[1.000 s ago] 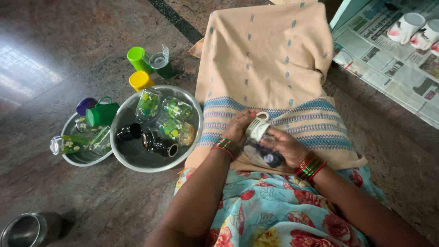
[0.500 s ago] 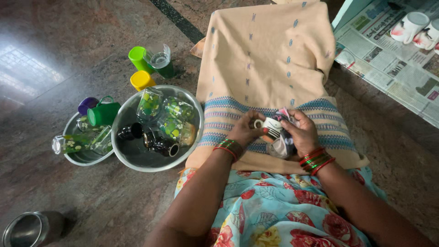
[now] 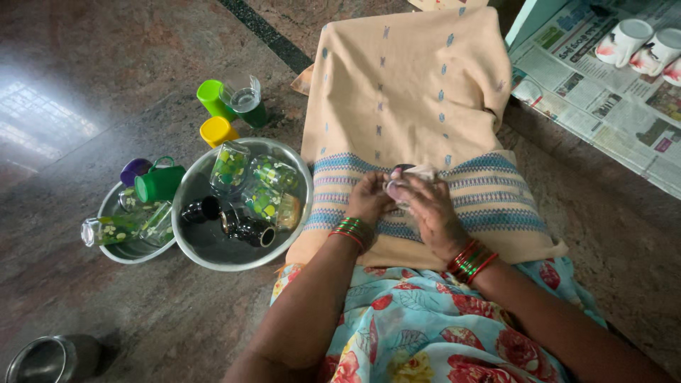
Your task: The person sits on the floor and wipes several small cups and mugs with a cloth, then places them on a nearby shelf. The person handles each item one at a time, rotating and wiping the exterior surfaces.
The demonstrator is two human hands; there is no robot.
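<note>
Now swung over the cup (image 3: pixel 406 172), right hand (image 3: pixel 429 213) rubbing cloth (image 3: pixel 418 174) on it; left hand (image 3: pixel 369 201) closed round it above beige lap cloth (image 3: pixel 411 92). Mid-drying; next needs turning the cup.

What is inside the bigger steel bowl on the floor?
Inside the bigger steel bowl lie several green-patterned glasses and two dark cups, all tipped on their sides. Part of the bowl's bare bottom shows. Whatever lies under the glasses is covered, so I cannot tell.
</note>
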